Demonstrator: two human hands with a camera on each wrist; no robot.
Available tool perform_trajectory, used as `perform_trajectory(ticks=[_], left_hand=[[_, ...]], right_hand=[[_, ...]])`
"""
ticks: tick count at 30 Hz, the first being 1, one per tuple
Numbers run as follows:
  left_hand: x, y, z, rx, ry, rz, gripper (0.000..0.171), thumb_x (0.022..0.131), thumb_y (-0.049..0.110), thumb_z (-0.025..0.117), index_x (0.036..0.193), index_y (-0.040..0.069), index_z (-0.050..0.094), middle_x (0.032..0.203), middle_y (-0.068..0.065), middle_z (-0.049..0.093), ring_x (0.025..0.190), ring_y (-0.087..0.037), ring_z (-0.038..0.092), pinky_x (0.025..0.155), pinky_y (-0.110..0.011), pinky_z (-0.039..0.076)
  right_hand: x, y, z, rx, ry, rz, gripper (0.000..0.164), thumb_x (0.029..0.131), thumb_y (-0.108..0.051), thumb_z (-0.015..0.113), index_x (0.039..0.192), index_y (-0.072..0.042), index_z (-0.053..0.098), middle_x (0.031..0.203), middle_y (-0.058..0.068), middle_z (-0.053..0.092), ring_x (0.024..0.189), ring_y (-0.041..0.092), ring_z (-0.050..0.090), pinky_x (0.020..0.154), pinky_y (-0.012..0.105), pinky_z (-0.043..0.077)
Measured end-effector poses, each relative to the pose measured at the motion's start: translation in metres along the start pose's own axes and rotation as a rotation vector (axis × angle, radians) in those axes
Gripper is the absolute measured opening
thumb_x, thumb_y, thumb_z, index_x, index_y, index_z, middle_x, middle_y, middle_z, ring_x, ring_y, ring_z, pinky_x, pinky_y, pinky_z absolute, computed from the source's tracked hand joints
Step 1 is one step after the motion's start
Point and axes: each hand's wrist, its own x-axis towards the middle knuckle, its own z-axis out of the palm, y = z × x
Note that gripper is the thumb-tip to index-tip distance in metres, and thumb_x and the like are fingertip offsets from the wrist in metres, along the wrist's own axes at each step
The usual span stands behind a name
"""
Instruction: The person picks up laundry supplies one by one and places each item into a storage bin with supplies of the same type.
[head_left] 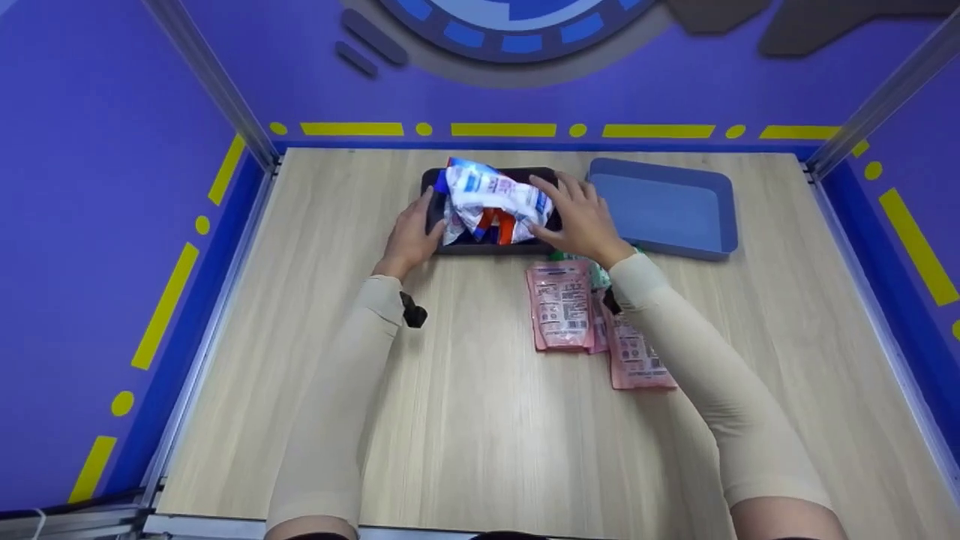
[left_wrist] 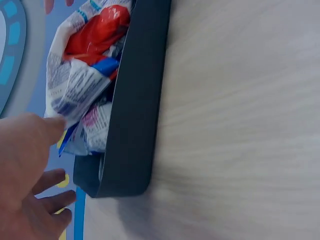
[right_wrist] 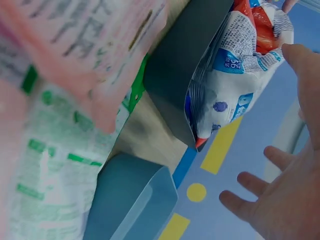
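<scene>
At the upper middle of the head view, a person's left hand [head_left: 411, 236] and right hand [head_left: 583, 217] flank a dark tray [head_left: 480, 250] heaped with white packets [head_left: 480, 187] marked in blue and red. The left hand, at the tray's left end, has its fingers loosely extended; the right, at the other end, spreads thumb and fingers around the heap's right side. Neither visibly grips a packet. A blue tray [head_left: 667, 206] sits at the upper right of the frame. Pink pouches [head_left: 562, 307] lie right of centre, a green-printed pouch [head_left: 600, 276] partly hidden among them and the right forearm, on a pale wooden table [head_left: 480, 435].

In the left wrist view, the left hand enters from the lower left, open, its thumb reaching to the packets' edge; whether it presses is unclear. The packets fill the dark tray at upper left.

In the right wrist view, the right hand spans the right edge, fingers apart, thumb at the rim of a white packet at upper right. The dark tray stands at upper centre, the blue tray at lower centre; pink and green-printed pouches crowd the left, blurred.
</scene>
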Motion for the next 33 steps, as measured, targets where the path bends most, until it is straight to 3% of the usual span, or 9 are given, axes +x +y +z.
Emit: perform_trajectory(ticks=[8, 11, 14, 22, 28, 33], left_hand=[[0.007, 0.022, 0.012, -0.049, 0.128, 0.162, 0.064, 0.107, 0.034, 0.056, 0.161, 0.007, 0.033, 0.163, -0.016, 0.036, 0.151, -0.029, 0.033, 0.123, -0.041, 0.027], [0.009, 0.037, 0.015, -0.06, 0.166, 0.222, 0.063, 0.107, 0.035, 0.056, 0.16, 0.008, 0.036, 0.161, -0.017, 0.038, 0.149, -0.028, 0.036, 0.123, -0.04, 0.029], [0.011, 0.056, 0.02, -0.069, 0.161, 0.282, 0.063, 0.106, 0.036, 0.056, 0.159, 0.008, 0.037, 0.162, -0.017, 0.037, 0.149, -0.028, 0.036, 0.123, -0.039, 0.029], [0.017, 0.099, 0.04, 0.024, 0.045, 0.436, 0.068, 0.106, 0.041, 0.056, 0.161, 0.009, 0.034, 0.163, -0.013, 0.038, 0.15, -0.026, 0.036, 0.124, -0.034, 0.025], [0.018, 0.117, 0.057, 0.059, -0.094, 0.432, 0.081, 0.101, 0.06, 0.053, 0.164, 0.017, 0.027, 0.164, -0.009, 0.036, 0.15, -0.027, 0.036, 0.122, -0.039, 0.029], [0.019, 0.129, 0.071, 0.125, -0.163, 0.443, 0.083, 0.1, 0.06, 0.055, 0.165, 0.021, 0.023, 0.166, -0.007, 0.033, 0.151, -0.026, 0.033, 0.123, -0.041, 0.029]], right_hand=[[-0.04, 0.015, -0.009, -0.023, 0.044, 0.079, 0.087, 0.091, -0.056, 0.071, 0.163, -0.037, 0.027, 0.168, 0.015, 0.019, 0.144, 0.05, 0.028, 0.108, 0.077, 0.029], [-0.055, 0.019, -0.012, -0.004, 0.025, 0.085, 0.089, 0.09, -0.057, 0.072, 0.163, -0.038, 0.026, 0.169, 0.014, 0.017, 0.145, 0.051, 0.026, 0.106, 0.079, 0.029], [-0.07, 0.023, -0.013, 0.005, 0.01, 0.089, 0.092, 0.088, -0.059, 0.073, 0.163, -0.04, 0.025, 0.169, 0.014, 0.015, 0.146, 0.052, 0.024, 0.106, 0.08, 0.028], [-0.104, 0.027, -0.006, -0.021, 0.009, 0.125, 0.096, 0.084, -0.06, 0.076, 0.163, -0.039, 0.027, 0.168, 0.018, 0.017, 0.146, 0.055, 0.024, 0.107, 0.079, 0.027], [-0.13, 0.029, 0.004, -0.03, -0.021, 0.154, 0.097, 0.084, -0.059, 0.077, 0.163, -0.037, 0.025, 0.168, 0.024, 0.016, 0.145, 0.061, 0.021, 0.109, 0.08, 0.022], [-0.154, 0.032, 0.01, -0.035, -0.026, 0.174, 0.1, 0.083, -0.06, 0.078, 0.164, -0.034, 0.025, 0.167, 0.026, 0.015, 0.145, 0.062, 0.02, 0.108, 0.081, 0.023]])
